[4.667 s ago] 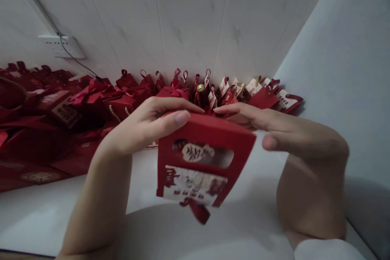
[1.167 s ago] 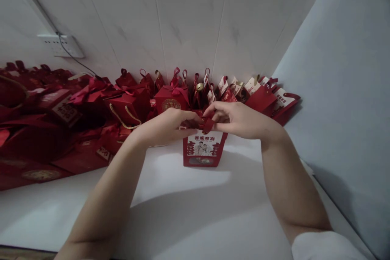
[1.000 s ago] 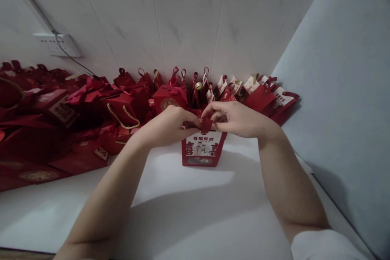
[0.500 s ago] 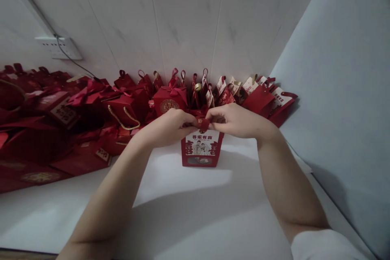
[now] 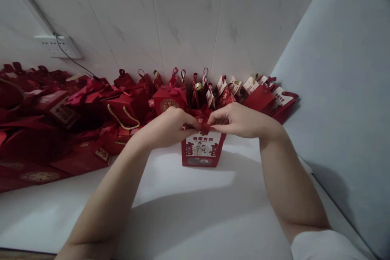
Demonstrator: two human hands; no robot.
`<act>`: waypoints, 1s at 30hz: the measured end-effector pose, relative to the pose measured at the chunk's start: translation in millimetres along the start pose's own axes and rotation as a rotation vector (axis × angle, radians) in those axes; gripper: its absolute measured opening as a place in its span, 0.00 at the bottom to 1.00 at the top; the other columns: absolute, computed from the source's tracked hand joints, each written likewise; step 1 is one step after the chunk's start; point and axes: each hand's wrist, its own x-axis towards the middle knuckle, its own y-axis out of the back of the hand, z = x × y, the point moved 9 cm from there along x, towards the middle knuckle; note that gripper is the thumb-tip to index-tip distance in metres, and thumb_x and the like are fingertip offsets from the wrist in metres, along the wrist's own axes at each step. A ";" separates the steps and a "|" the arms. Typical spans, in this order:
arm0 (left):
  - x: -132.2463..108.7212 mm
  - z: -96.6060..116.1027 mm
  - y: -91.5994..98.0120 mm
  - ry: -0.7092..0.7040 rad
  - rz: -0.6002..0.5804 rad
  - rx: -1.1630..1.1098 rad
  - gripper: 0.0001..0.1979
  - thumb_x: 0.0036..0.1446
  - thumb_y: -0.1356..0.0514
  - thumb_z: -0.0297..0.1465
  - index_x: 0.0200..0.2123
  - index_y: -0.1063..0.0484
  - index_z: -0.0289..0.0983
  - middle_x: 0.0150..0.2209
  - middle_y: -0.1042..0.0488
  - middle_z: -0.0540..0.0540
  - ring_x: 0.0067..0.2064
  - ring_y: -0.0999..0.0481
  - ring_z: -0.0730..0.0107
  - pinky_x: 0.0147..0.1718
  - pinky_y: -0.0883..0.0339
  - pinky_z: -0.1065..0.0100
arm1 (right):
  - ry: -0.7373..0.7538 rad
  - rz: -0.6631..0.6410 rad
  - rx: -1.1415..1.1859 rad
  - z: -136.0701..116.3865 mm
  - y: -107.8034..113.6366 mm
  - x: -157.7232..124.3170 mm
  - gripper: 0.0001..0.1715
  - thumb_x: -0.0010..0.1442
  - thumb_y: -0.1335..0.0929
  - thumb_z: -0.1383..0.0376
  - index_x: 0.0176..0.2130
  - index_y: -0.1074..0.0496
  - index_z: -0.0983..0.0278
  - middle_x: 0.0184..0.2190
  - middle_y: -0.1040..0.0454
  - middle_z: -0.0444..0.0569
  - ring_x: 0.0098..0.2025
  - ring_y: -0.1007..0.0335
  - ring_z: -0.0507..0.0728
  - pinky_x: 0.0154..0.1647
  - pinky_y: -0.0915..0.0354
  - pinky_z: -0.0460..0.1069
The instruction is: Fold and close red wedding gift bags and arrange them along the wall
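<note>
A red gift box (image 5: 201, 149) with a white printed front, showing a drawn couple and red characters, stands upright on the white table (image 5: 195, 215). A dark red ribbon (image 5: 205, 128) lies at its top. From the left, my left hand (image 5: 172, 128) pinches the ribbon between thumb and fingers. My right hand (image 5: 242, 121) pinches it from the opposite side. Both hands are closed, their fingertips close together above the box front. The fingers partly hide the box's top and the ribbon's ends.
Many red gift boxes (image 5: 82, 158) crowd the left of the table, one with a gold cord handle (image 5: 123, 120). Bags with ribbon loops (image 5: 252, 89) line the tiled wall (image 5: 185, 24). A wall socket (image 5: 57, 46) with a cable is at upper left; a pale panel (image 5: 341, 89) rises at right.
The ribbon between my fingertips has shifted slightly right and down, and my right hand has moved a little to the right. The box stands in the same place.
</note>
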 end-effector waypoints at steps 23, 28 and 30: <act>2.5 8.9 -12.2 -0.023 -0.031 0.322 0.10 0.61 0.42 0.30 0.40 0.20 0.38 0.35 0.19 0.44 0.36 0.21 0.63 0.33 0.36 0.68 | -0.008 0.034 -0.099 -11.3 -5.5 1.8 0.07 0.60 0.32 0.62 0.34 0.26 0.63 0.31 0.23 0.45 0.32 0.30 0.54 0.31 0.42 0.47; 1.9 14.8 -13.2 -0.063 -0.044 0.332 0.11 0.62 0.43 0.29 0.40 0.20 0.37 0.33 0.20 0.43 0.34 0.22 0.65 0.33 0.36 0.68 | 0.063 0.012 -0.190 -16.8 -7.9 1.3 0.05 0.60 0.32 0.65 0.33 0.26 0.64 0.29 0.23 0.45 0.30 0.31 0.53 0.30 0.45 0.47; 2.8 13.5 -13.1 -0.077 -0.042 0.325 0.10 0.62 0.42 0.30 0.40 0.20 0.36 0.34 0.20 0.43 0.35 0.22 0.64 0.33 0.36 0.68 | 0.077 0.010 -0.203 -16.9 -8.8 2.3 0.05 0.59 0.33 0.66 0.32 0.27 0.65 0.29 0.24 0.45 0.30 0.31 0.53 0.30 0.45 0.47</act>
